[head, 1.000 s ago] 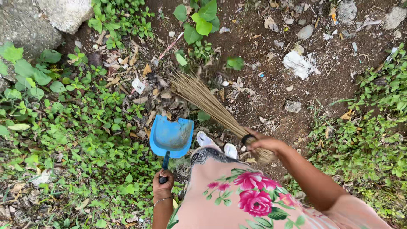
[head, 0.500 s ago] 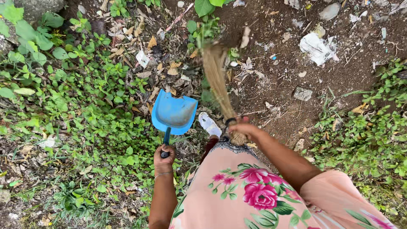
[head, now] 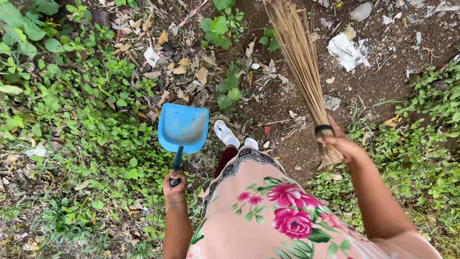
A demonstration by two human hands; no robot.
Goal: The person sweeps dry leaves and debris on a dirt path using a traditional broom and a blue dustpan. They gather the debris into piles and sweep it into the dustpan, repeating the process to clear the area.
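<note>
Blue dustpan (head: 183,127) beside weeds, bare soil (head: 383,81) rightward

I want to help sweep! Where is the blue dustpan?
In the head view, the blue dustpan sits left of centre, held by its handle in the left hand, just left of the white shoes, beside the green plants.

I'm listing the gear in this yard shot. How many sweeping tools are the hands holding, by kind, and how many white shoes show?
Blue dustpan, in the left hand: 1
Stick broom, in the right hand: 1
White shoes: 2
Total: 4
</note>
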